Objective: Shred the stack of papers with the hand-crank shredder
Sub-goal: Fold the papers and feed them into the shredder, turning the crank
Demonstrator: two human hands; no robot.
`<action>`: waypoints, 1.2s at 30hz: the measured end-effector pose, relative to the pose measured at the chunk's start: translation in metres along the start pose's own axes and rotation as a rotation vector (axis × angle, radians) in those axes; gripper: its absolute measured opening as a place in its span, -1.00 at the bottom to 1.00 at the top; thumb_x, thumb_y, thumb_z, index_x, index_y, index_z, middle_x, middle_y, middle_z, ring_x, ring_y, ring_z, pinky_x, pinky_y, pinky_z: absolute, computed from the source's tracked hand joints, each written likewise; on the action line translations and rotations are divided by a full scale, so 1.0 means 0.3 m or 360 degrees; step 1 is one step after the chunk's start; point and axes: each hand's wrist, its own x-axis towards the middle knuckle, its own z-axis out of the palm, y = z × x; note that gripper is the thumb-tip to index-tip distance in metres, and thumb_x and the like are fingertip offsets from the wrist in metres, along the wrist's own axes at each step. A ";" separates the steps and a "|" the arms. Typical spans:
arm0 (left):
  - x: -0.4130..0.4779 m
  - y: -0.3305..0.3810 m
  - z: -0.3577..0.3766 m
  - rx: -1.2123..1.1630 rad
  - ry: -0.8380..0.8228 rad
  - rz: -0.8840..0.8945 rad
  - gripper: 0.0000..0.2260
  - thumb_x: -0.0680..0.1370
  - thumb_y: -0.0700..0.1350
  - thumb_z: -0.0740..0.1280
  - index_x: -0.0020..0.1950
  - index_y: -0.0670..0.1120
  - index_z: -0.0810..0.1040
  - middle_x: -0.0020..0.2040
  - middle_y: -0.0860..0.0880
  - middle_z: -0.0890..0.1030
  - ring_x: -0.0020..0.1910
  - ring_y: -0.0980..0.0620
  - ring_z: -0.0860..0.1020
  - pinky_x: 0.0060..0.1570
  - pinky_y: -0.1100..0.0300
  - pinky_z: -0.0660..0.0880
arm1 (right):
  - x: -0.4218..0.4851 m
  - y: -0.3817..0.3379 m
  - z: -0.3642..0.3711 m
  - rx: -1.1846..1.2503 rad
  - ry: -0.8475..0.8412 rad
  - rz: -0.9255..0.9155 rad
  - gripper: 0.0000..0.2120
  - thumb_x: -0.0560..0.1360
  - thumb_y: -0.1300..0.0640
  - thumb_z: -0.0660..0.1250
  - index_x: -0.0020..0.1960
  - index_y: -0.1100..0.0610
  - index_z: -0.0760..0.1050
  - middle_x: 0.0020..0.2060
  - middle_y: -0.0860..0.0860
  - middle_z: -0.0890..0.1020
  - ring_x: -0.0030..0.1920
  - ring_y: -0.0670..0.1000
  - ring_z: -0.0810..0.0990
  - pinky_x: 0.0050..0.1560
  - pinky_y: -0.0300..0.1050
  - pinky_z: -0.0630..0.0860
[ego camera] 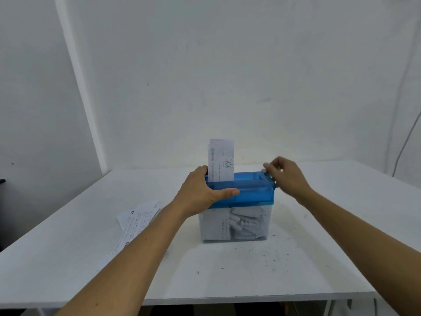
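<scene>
The hand-crank shredder [252, 190] has a blue top on a clear bin [234, 224] holding several paper strips. It stands mid-table. A printed sheet of paper [222, 159] sticks upright out of the slot at the top's left end. My left hand [205, 190] grips the left end of the blue top, thumb along its front. My right hand [286, 176] pinches the crank handle [270, 177] at the shredder's right end. A stack of printed papers [136, 218] lies flat on the table to the left, partly hidden by my left forearm.
The white table [227, 270] reaches to a white wall behind. Small dark specks are scattered on it in front and to the right of the shredder. A grey cable [407, 140] hangs along the wall at far right.
</scene>
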 end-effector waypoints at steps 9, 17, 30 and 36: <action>-0.009 0.005 -0.013 -0.0016 0.0000 0.0031 -0.18 0.25 0.36 0.51 0.41 0.08 0.35 0.31 0.10 0.47 0.22 0.03 0.48 0.09 0.14 0.58 | -0.194 0.109 -0.031 -0.0229 -0.0664 0.0242 -0.58 0.70 -0.04 0.05 -0.04 0.21 0.55 -0.25 0.13 0.64 -0.28 0.03 0.63 -0.10 -0.06 0.65; -0.009 0.024 -0.022 0.0022 -0.0058 0.0039 -0.13 0.18 0.42 0.48 0.40 0.10 0.36 0.29 0.11 0.50 0.19 0.08 0.52 0.11 0.12 0.59 | -0.221 -0.044 -0.213 -0.0420 -0.1075 0.0049 -0.46 0.61 -0.24 0.19 -0.28 0.17 0.56 -0.39 0.02 0.63 -0.34 -0.06 0.58 -0.13 -0.18 0.52; -0.018 0.028 -0.024 -0.0044 -0.0061 0.0047 -0.23 0.33 0.26 0.54 0.43 0.06 0.34 0.34 0.06 0.49 0.24 0.04 0.49 0.10 0.22 0.54 | 0.022 -0.104 -0.217 0.0032 -0.0577 -0.0130 -0.63 0.48 -0.14 0.40 0.09 0.14 0.59 -0.20 -0.02 0.67 -0.17 0.00 0.64 -0.07 -0.10 0.62; -0.018 0.025 -0.021 -0.0057 -0.0042 0.0035 -0.22 0.29 0.30 0.53 0.40 0.08 0.34 0.32 0.06 0.48 0.24 0.03 0.49 0.03 0.26 0.56 | 0.042 0.011 -0.025 0.0206 -0.0211 -0.0030 -0.79 0.58 0.02 0.37 0.01 0.17 0.51 -0.09 0.08 0.62 -0.13 -0.02 0.62 -0.25 -0.23 0.57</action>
